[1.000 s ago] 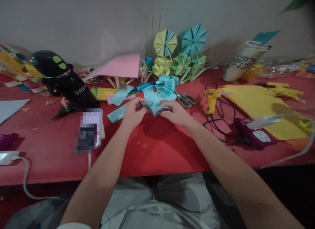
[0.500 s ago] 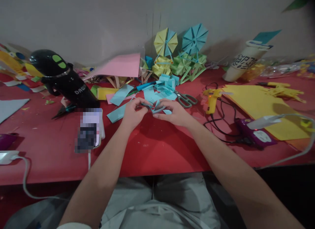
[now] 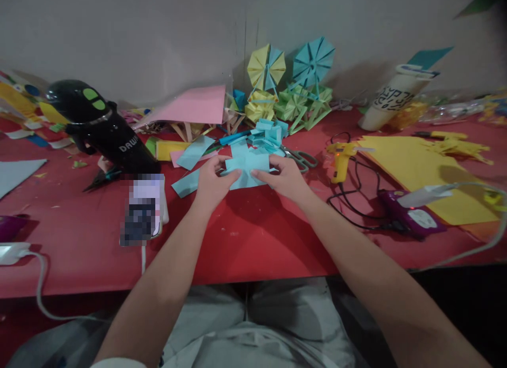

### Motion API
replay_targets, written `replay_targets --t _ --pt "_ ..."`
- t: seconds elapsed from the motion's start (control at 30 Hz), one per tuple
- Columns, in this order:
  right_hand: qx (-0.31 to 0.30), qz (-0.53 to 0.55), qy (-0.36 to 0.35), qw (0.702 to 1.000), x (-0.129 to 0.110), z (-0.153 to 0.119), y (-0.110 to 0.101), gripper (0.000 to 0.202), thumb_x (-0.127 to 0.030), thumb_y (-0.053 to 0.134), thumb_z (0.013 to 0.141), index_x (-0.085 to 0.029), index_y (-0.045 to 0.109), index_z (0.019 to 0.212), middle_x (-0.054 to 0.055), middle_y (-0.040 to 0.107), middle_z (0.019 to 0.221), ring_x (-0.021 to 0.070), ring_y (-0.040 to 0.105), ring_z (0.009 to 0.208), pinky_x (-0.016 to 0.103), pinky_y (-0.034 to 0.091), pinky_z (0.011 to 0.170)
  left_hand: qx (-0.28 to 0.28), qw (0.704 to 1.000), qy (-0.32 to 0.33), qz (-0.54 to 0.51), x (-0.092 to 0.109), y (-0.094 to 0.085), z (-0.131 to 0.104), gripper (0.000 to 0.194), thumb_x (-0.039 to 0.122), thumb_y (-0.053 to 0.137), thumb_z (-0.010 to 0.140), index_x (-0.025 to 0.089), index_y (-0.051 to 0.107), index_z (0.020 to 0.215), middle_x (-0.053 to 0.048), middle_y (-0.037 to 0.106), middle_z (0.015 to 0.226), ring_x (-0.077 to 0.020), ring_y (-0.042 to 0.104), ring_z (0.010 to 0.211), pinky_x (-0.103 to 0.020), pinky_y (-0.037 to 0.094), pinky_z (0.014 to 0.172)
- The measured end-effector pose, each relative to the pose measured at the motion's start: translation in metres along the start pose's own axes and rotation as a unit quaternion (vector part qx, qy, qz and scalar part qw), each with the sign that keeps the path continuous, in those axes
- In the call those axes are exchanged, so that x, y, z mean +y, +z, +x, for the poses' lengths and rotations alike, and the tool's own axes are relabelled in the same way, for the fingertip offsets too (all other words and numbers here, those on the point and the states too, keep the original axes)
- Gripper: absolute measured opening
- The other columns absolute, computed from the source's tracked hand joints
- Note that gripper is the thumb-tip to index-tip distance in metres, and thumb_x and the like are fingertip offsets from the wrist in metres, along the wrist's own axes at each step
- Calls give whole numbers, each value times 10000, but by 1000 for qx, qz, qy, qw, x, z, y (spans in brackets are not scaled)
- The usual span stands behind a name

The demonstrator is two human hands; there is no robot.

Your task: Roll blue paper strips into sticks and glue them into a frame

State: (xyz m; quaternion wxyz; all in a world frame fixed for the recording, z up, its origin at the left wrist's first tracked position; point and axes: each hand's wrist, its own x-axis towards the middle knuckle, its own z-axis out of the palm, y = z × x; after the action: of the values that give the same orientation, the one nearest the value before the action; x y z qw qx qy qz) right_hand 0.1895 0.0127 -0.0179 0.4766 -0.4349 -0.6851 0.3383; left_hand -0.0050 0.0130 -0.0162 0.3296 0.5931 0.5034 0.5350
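Where the two hands come close together, the blue paper [image 3: 249, 163] spans the space between them, above the red table [image 3: 253, 246]. It is pale blue and opened toward the camera, with a straight-edged upper part between the fingers and another part showing just below the thumbs; whether these are layers of one piece, I cannot tell. The left hand [image 3: 214, 179] is closed in a pinch on the paper's left side, its thumb lying on the front and its curled fingers at the edge. The right hand [image 3: 284, 175] pinches the opposite side in much the same way, thumb on the front, so both hands are narrow and holding the paper. Just beyond the right hand lie the scissors [image 3: 304, 160], their handles partly showing, and farther to its right are the yellow glue gun [image 3: 340, 162] and the yellow sheets [image 3: 412, 167]. Near the left hand, on its outer side, rests a blue strip [image 3: 186, 184], with the phone [image 3: 152, 207] farther left and nearer the body. Past both hands are small blue scraps [image 3: 269, 133], and behind those stand a yellow and blue paper wheel [image 3: 266, 68] and a blue paper wheel [image 3: 313, 62].
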Motion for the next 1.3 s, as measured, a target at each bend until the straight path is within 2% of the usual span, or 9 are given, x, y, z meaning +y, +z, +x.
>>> replay_targets --t 0.2,0.43,0.53,0.63,0.73,0.93,1.07,1.17,1.3 --pt "16 -85 -80 993 -5 -5 7 217 -435 665 835 -223 620 831 34 596 851 159 511 729 309 473 677 36 999 3 41 4 1 -3 164 179 732 643 203 624 764 37 574 674 -138 549 666 -258 447 643" --pt "5 -178 -165 970 -6 -10 15 200 -330 501 964 -226 671 986 88 581 991 215 557 905 359 474 837 11 1000 -5 23 2 5 -7 166 198 723 667 200 633 807 10 633 768 -153 595 751 -264 467 681" --pt "-1 -182 -149 972 -5 -9 15 197 -330 494 965 -216 625 872 67 544 875 207 527 836 345 459 790 -10 1000 -16 -19 0 7 -8 174 224 729 681 195 637 826 1 653 790 -153 623 766 -266 487 702" --pt "7 -175 -112 978 -4 -7 12 271 -332 535 934 -225 468 695 23 464 736 181 462 714 331 421 703 -23 996 -47 -67 -2 8 -7 210 235 748 667 191 629 835 5 661 757 -146 626 715 -270 499 683" --pt "27 -157 -73 985 -4 -6 10 339 -343 590 898 -236 365 667 -6 415 678 161 405 654 323 390 657 -22 991 -79 -108 -3 9 -6 258 244 782 640 189 621 834 11 664 728 -136 621 668 -268 510 655" --pt "71 -114 -68 989 -9 -7 12 198 -396 623 870 -237 510 838 26 532 785 187 463 719 341 446 687 -24 984 -117 -133 0 10 -6 309 265 820 612 190 621 837 10 678 725 -139 637 641 -263 519 614" --pt "92 -105 -58 989 -8 -6 11 279 -439 610 876 -236 469 747 21 500 738 181 442 712 333 422 673 -18 985 -120 -125 -1 10 -5 225 240 784 650 196 645 822 5 683 741 -136 642 649 -265 523 630" --pt "64 -67 -3 996 -4 -2 7 386 -483 662 823 -232 421 657 -18 403 639 143 367 637 301 349 589 -15 984 -119 -131 -1 10 -4 228 223 783 648 197 654 835 -4 699 775 -145 659 686 -270 532 652" --pt "9 -40 46 998 1 1 -2 423 -487 726 747 -221 431 603 -36 389 596 113 337 592 289 289 545 -20 984 -113 -136 -1 10 -3 237 218 785 649 193 660 849 6 689 746 -138 649 673 -264 526 642"
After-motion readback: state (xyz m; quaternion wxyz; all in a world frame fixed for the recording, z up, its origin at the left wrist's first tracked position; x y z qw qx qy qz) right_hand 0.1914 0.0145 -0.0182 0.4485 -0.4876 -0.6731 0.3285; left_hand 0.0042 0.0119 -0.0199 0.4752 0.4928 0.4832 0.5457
